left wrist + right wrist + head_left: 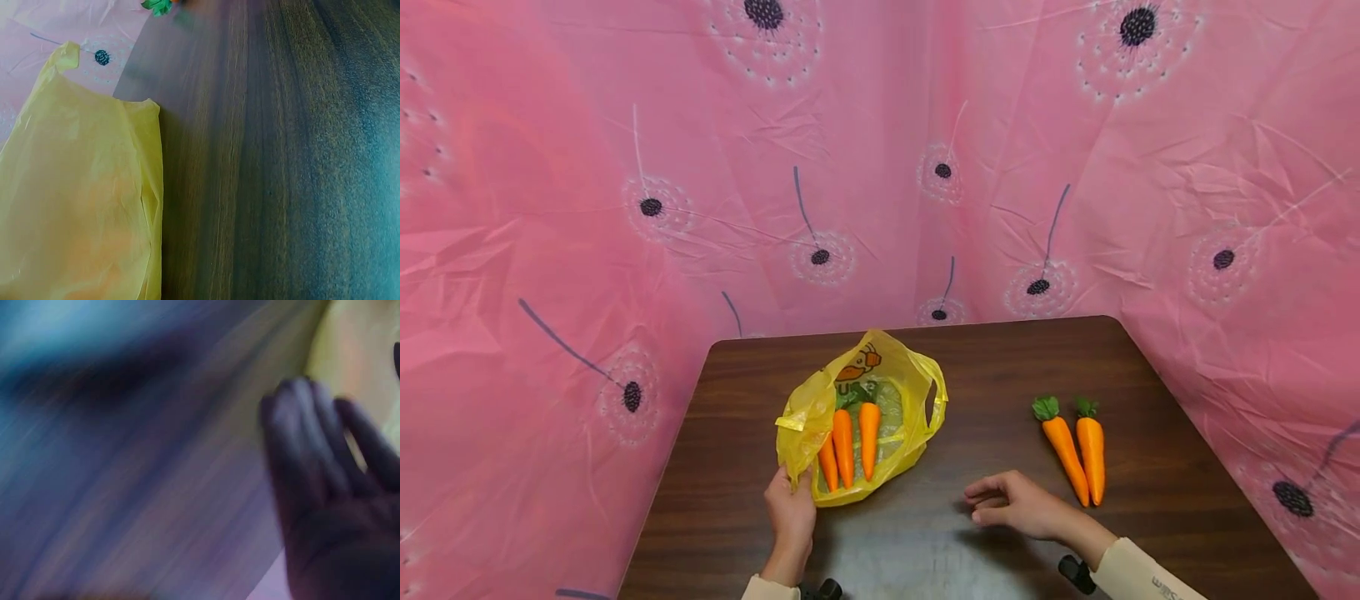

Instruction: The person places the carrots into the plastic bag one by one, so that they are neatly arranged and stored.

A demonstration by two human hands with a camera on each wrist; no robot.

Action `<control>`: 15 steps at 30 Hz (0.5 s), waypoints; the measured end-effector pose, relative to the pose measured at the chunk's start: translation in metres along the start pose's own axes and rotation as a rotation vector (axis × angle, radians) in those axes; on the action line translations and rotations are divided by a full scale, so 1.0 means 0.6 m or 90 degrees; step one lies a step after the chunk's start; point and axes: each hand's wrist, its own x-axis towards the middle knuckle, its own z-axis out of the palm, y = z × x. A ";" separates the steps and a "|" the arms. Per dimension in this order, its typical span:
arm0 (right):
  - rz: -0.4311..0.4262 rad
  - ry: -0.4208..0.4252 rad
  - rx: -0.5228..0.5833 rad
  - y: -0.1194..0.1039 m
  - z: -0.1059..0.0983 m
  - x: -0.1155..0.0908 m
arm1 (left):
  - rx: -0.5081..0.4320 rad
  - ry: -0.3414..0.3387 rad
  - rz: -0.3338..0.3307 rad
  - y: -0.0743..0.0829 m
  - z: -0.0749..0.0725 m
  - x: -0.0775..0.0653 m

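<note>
A yellow plastic bag [910,417] lies with its mouth toward me in the head view, a cartoon duck printed on it. Inside are 3 orange carrots [868,442], their green tops toward the back. My left hand [792,504] pinches the bag's near left rim; the left wrist view shows only the bag's yellow side [81,187]. Over the table, between the bag and two other carrots, hovers my right hand [1018,504], fingers loosely bent and holding nothing. Blurred in the right wrist view, the same hand [337,494] has its fingers extended.
Two carrots with green leaves, the left one [1066,458] and the right one [1092,458], lie side by side at the table's right. The dark wood-grain table [985,367] ends at a pink patterned cloth [887,208] hanging behind and along both sides.
</note>
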 end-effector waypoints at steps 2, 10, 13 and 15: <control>0.025 0.090 -0.131 0.022 -0.013 -0.009 | 0.000 -0.004 0.003 0.001 0.000 0.001; -0.030 0.516 -0.658 0.088 -0.051 -0.026 | -0.001 0.003 0.006 0.002 -0.005 0.006; -0.047 0.587 -0.690 0.107 -0.073 -0.021 | 0.002 0.004 0.006 0.002 -0.006 0.007; -0.035 0.600 -0.681 0.115 -0.088 -0.018 | 0.010 0.009 0.002 0.001 -0.007 0.008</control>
